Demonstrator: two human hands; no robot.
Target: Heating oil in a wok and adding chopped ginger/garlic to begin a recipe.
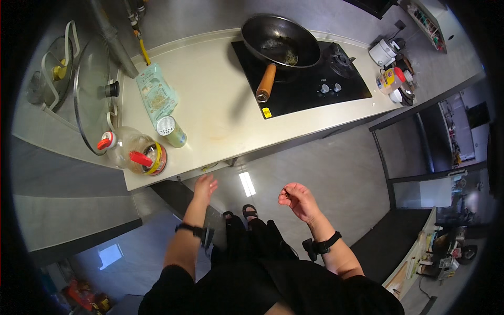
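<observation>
My left hand [205, 188] is held out just off the counter's front edge, its fingers apart and nothing in it. Out over the floor, my right hand [298, 200] is curled, with small dark bits [288, 194] pinched between thumb and fingers; what they are is too small to tell. A black wok [311, 43] rests on the left part of the gas hob [311, 100], its wooden handle [267, 80] pointing towards me. In the wok lie some pale yellowish shreds [290, 59] and a little shiny liquid.
On the counter [212, 130], left, are a large plastic oil jug [128, 147], a green shaker canister [172, 132] and a pale green packet [156, 94]. A glass lid [92, 90] hangs in a wall rack. A white appliance [382, 53] and a red-lidded jar [390, 80] stand right of the hob.
</observation>
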